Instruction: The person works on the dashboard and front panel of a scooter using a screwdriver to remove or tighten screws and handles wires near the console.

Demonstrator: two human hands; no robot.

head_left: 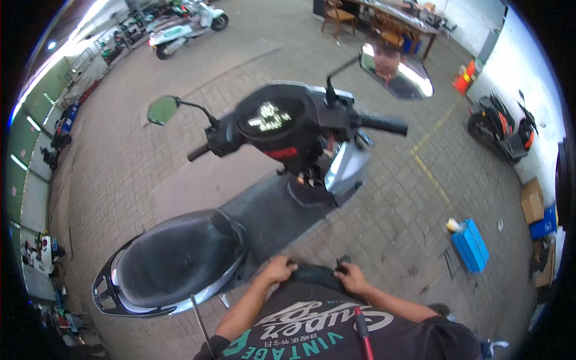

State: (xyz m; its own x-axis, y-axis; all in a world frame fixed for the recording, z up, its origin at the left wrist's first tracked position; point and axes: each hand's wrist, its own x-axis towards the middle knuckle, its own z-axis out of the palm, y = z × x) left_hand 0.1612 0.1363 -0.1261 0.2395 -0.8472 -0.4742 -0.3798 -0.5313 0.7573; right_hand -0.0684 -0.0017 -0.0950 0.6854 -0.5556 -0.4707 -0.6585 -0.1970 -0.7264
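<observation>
Printed dark shirt (420, 339) cloth fills the lower edge, with a red-and-dark stick (363, 336) over it. Just beyond, the left hand (278, 269) and right hand (353, 279), both nearly closed, pinch the 2 ends of a dark piece (317, 275), kind unclear, beside the silver-and-black scooter (270, 210). Well apart rightward lies 1 blue box (471, 247).

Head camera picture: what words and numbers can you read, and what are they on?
I won't copy the words out, but here's where they are.
Dark shirt: big white and green lettering, partly readable, with smaller white characters.
Scooter display: pale glowing marks, too blurred to read.
Elsewhere: no writing I can make out.
</observation>
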